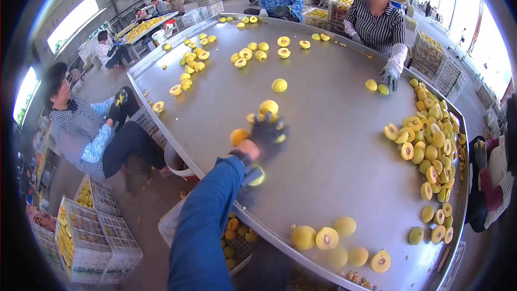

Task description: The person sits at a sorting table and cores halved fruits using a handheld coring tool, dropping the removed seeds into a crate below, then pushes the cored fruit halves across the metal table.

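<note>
My left hand (267, 136), in a dark grey glove below a blue sleeve, is over the near-left part of the metal table (344, 145). It is blurred, with fingers curled round a yellow-green peach piece (280, 139) that partly shows beneath them. Just past the fingertips lies a yellow peach (268, 107). An orange-yellow peach (239, 137) rests left of the hand. Beside my forearm, a yellow-green peach piece (257, 176) touches a greyish shape that I cannot make out. My right hand is not in sight.
Peach halves (431, 151) are heaped along the table's right edge; others lie at the far left and near edge. Co-workers sit around the table, one with a gloved hand (389, 77) by two peaches. Crates of fruit (86, 242) stand at the lower left.
</note>
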{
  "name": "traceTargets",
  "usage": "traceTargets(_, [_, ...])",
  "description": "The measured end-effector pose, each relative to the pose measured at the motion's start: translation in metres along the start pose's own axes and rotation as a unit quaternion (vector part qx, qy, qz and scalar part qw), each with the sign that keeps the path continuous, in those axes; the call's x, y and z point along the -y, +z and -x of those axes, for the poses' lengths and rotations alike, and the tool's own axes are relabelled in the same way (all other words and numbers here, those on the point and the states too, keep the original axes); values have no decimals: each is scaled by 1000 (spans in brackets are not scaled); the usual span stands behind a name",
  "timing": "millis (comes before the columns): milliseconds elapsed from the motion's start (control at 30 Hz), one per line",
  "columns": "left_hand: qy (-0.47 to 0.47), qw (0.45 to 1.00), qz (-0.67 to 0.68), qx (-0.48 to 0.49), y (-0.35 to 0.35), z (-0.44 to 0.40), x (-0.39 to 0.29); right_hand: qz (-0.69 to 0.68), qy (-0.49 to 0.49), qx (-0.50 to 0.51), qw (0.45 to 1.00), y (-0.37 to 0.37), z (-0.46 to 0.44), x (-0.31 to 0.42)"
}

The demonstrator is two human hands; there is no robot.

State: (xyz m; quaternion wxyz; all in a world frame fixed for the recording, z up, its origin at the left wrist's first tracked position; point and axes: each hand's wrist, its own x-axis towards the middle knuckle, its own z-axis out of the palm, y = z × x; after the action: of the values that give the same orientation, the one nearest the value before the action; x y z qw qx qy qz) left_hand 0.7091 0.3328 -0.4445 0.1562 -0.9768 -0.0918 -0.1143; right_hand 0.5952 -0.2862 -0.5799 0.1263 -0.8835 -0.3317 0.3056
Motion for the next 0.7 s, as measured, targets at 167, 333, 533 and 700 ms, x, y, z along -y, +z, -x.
traceTargets(167, [-296, 927, -70, 217, -39, 8, 101, 5, 2, 4, 1000, 1, 2, -1])
traceTargets(333, [-221, 962, 48, 154, -77, 29, 57, -11, -4, 4, 1000, -3, 12, -10])
traceTargets(533, [185, 973, 101, 89, -52, 109, -14, -62, -13, 21, 998, 2, 24, -23])
traceTargets(700, [-203, 899, -194, 335, -61, 120, 88, -97, -11, 33, 995, 14, 60, -40])
